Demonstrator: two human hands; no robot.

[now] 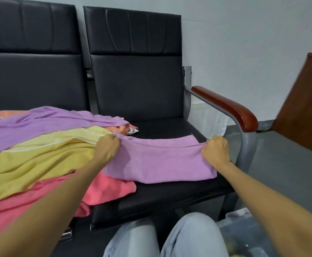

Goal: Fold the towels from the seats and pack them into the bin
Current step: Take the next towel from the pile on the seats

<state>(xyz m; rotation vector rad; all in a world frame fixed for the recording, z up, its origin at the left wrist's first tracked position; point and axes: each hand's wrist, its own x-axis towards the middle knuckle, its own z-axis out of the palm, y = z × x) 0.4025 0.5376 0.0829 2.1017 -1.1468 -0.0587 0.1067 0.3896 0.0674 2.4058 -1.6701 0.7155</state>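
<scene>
Left hand (107,148) and right hand (214,150) are each pinching an upper corner of the purple towel (159,162), stretching it taut on the seat (170,193), apparently squaring the fold.

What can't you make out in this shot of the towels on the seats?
Head view:
Bin: cut off by the bottom edge and covered by the right forearm; contents blurred.
Towel pile: runs past the left edge, partly behind the left forearm; count unclear.
Fingertips of the left hand and right hand: curled into the purple towel.
White-grey item behind the pile: mostly buried, unidentifiable.
</scene>
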